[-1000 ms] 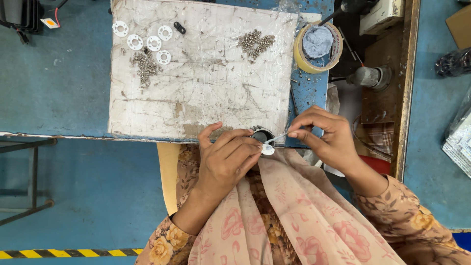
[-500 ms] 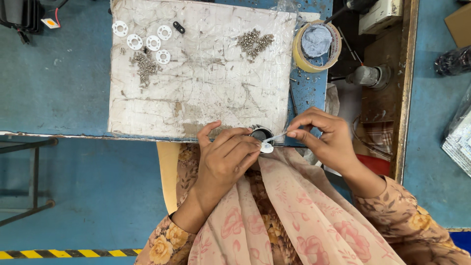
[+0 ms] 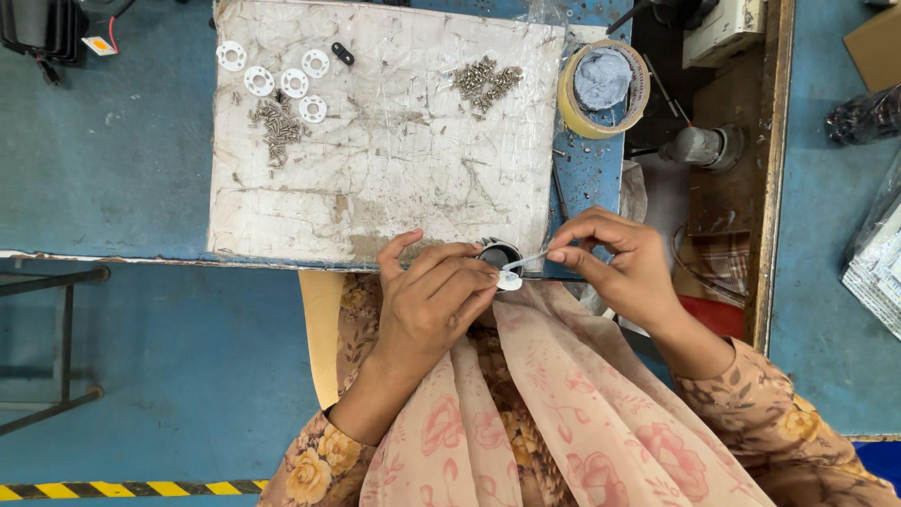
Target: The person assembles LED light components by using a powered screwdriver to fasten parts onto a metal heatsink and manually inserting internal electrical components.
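Note:
My left hand pinches a small white disc at the near edge of the white work board. My right hand grips a thin metal tool whose tip points at the disc. Just behind the disc sits a small round black part, partly hidden by my fingers. Both hands are over my lap, which is covered by a pink floral cloth.
On the board lie several white discs, a pile of screws, a second screw pile and a small black piece. A tape roll holding a blue rag stands to the right, near a grey cylinder.

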